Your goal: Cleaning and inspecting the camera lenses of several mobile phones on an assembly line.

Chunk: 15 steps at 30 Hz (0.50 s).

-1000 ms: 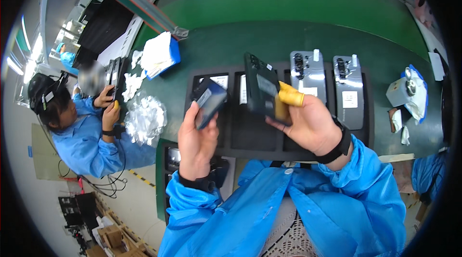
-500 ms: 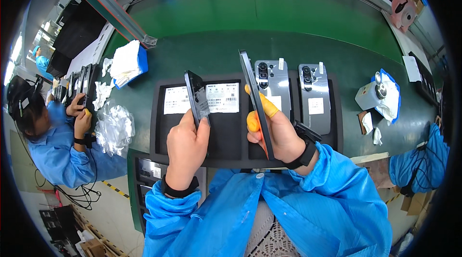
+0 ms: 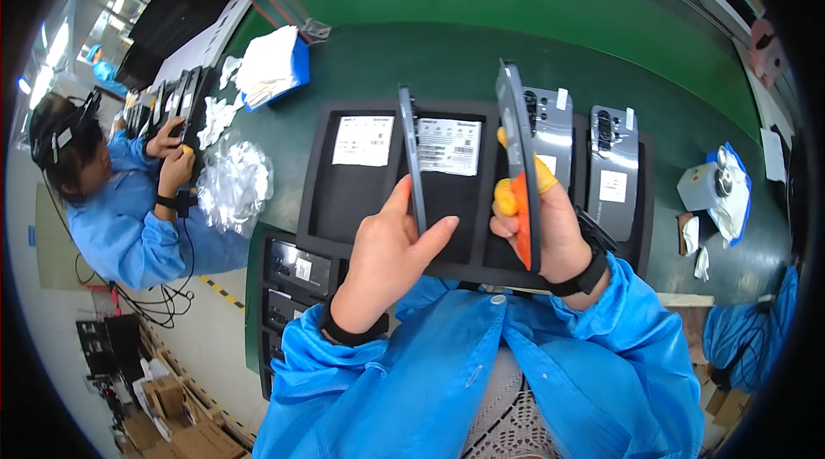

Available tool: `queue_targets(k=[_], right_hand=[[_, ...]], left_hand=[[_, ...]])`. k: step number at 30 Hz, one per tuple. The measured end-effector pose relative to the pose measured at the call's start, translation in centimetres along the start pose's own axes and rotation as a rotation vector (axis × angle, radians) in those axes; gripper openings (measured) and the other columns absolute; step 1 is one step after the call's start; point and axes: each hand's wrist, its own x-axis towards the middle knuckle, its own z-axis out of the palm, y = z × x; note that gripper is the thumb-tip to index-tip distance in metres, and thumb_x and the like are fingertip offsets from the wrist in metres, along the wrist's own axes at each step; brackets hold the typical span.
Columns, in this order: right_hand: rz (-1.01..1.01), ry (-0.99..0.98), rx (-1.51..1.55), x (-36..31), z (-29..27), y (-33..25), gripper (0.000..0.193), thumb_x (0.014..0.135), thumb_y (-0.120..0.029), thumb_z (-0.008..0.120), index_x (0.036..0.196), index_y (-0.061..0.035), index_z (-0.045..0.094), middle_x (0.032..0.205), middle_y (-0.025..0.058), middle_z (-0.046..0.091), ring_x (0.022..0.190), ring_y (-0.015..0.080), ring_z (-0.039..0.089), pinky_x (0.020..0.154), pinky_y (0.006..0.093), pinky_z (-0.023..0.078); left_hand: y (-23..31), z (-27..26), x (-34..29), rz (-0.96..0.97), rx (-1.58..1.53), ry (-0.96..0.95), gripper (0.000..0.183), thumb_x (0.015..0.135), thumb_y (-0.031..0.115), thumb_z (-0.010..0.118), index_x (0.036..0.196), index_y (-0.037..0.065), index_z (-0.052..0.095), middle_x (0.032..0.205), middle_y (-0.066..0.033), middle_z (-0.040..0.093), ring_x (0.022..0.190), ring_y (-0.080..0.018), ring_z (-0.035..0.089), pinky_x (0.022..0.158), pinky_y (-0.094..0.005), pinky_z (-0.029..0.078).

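Left phone [image 3: 412, 162] turned, tray [image 3: 344, 210] holding two phones [image 3: 613, 151]

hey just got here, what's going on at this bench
A person holds two phones above a black tray, both nearly edge-on to the camera: one phone in the left hand, the other phone in the right hand, which wears yellow finger cots. Two grey smartphones lie back-up in the tray's right-hand compartments; white labels show in the left-hand ones.
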Motion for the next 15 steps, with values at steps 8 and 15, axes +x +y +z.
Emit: queue_targets(k=[8, 15], right_hand=[[0.016, -0.048, -0.100, -0.1, -0.2, 0.1, 0.037, 0.095, -0.046, 0.053, 0.109, -0.0122, 0.059, 0.083, -0.0011, 0.061, 0.072, 0.0101, 0.059, 0.061, 0.0246, 0.049], [-0.266, 0.100, -0.247, 0.0, 0.0, 1.6, 0.028, 0.098, -0.021, 0.054, 0.120, -0.0036, 0.056, 0.104, 0.0004, 0.061, 0.089, 0.0084, 0.055, 0.079, 0.0229, 0.045]], left_hand=[[1.4, -2.6, 2.4, 0.100, 0.291, 0.201, 0.039, 0.083, 0.029, 0.068, 0.102, -0.004, 0.061, 0.065, -0.0176, 0.062, 0.059, -0.0359, 0.062, 0.052, -0.0426, 0.048], [-2.6, -2.5, 3.3, 0.175, -0.139, 0.315, 0.017, 0.088, 0.008, 0.060, 0.099, -0.004, 0.056, 0.081, -0.0224, 0.063, 0.074, -0.0354, 0.065, 0.064, -0.0378, 0.048]])
